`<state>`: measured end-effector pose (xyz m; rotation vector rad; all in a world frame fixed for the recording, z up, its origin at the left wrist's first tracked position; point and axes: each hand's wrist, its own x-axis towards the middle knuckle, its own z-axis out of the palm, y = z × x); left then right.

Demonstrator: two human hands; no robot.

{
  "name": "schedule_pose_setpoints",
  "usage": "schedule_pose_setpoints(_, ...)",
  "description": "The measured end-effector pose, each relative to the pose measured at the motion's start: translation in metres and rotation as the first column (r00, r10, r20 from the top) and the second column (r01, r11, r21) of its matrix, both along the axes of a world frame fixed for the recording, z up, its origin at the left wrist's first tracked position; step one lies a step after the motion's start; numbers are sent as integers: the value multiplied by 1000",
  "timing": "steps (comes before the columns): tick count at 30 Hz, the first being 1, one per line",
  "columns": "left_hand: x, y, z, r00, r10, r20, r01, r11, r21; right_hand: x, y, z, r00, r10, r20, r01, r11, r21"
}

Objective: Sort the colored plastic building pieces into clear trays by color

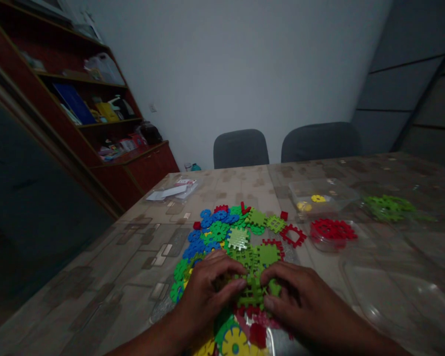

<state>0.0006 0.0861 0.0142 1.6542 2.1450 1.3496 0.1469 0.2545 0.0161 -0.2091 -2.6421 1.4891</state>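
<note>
A pile of plastic interlocking pieces (230,237) in blue, green, red and yellow lies on the table (133,257) in front of me. My left hand (211,289) and my right hand (296,296) meet over the near part of the pile. Both pinch a light green square piece (252,291) between their fingertips, just above several red and yellow pieces. A loose red square frame piece (292,235) lies to the right of the pile.
Clear plastic containers stand to the right: one with yellow pieces (315,198), one with red pieces (333,230), one with green pieces (387,207), and a large lid (393,291). Two grey chairs (241,147) stand behind the table. A wooden shelf (96,113) stands at left.
</note>
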Motion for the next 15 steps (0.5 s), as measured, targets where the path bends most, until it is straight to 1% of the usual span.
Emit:
schedule_pose_setpoints(3, 3, 1, 0, 997, -76, 16, 75, 997, 29, -2, -4, -5, 1000, -27, -12, 28, 998, 51)
schedule_pose_setpoints(6, 2, -1, 3, 994, -109, -29, 110, 992, 57, 0, -4, 0, 999, -19, -46, 24, 994, 108)
schedule_pose_setpoints(8, -1, -3, 4, 992, -96, -84, 102, 993, 67, 4, 1, 9, 999, -23, -46, 29, 990, 135)
schedule_pose_setpoints(10, -7, -6, 3, 985, -72, -154, 82, 995, 60, 9, 10, 22, 997, -61, -53, 69, 985, 157)
schedule_pose_setpoints(13, -16, -7, -1, 965, -37, -260, 48, 998, 37, 15, 34, 42, 977, -174, -124, 195, 963, 185)
schedule_pose_setpoints(15, -21, -8, -2, 952, -18, -305, 33, 999, 42, 20, 59, 53, 952, -242, -190, 274, 947, 165)
